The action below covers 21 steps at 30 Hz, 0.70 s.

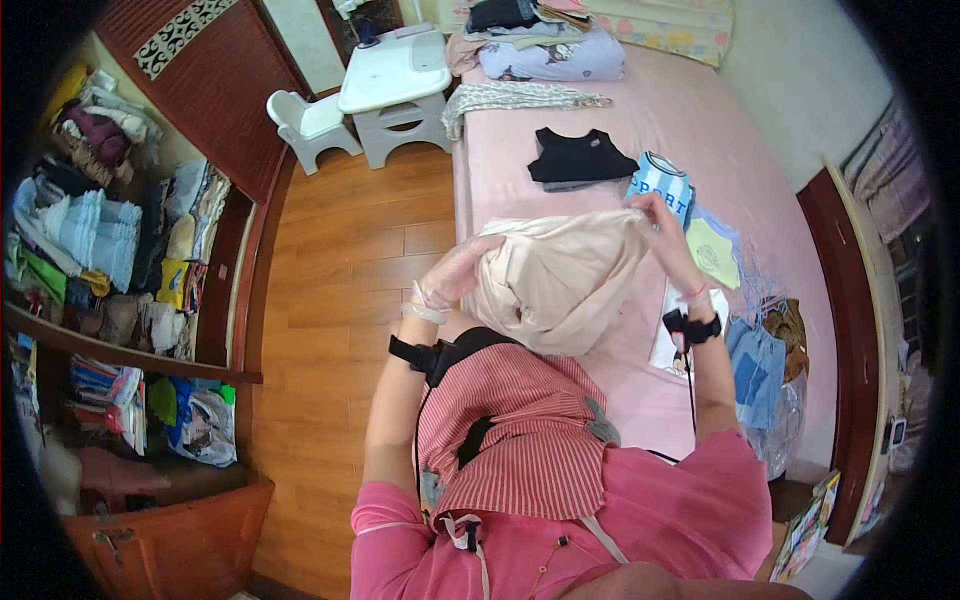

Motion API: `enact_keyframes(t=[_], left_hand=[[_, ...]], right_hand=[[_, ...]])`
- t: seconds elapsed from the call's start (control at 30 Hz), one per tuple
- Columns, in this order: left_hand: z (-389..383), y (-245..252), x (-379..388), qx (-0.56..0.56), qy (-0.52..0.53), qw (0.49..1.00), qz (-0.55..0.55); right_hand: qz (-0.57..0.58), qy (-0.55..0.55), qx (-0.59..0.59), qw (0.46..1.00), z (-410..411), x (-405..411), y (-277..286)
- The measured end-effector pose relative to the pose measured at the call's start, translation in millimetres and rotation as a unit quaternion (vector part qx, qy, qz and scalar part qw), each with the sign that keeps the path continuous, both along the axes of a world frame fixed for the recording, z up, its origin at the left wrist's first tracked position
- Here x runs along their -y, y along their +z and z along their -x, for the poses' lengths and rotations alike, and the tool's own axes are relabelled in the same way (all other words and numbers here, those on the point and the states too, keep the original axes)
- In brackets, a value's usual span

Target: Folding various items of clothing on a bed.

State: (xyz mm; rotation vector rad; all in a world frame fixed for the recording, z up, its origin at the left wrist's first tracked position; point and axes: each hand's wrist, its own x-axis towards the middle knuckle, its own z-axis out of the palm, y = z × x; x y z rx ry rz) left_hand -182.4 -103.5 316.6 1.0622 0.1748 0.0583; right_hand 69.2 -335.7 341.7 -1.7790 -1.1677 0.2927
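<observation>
A cream cloth garment (559,281) hangs bunched between my two hands, above my lap and the near side of the bed. My left hand (461,276), in a thin clear glove, grips its left edge. At the garment's upper right corner, my right hand (664,232) pinches the fabric. Just beyond that hand lies a light blue garment with lettering (661,184). A black sleeveless top (581,156) rests flat on top of a grey piece farther up the bed. Partly hidden under my right forearm is a white printed garment (667,349).
The pink-sheeted bed (517,180) also bears a yellow-green garment (711,251), denim clothing (754,367) and a stack of folded clothes (525,22). Open shelves of clothes (90,225) stand at left. A white child's table (397,71) and chair (309,127) stand beyond the wooden floor (322,300).
</observation>
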Motion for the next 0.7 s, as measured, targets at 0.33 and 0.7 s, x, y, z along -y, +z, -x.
enact_keyframes(t=[0.33, 0.7], left_hand=[[-14.1, 17.0, 33.1, -0.024, 0.102, 0.991, 0.083], [-6.2, 7.7, 63.1, 0.017, 0.100, 0.977, -0.187]], right_hand=[[-0.033, 0.127, -0.201, 0.971, 132.4, -31.1, -30.4], [0.084, 0.130, -0.224, 0.962, 145.6, -54.8, -76.5]])
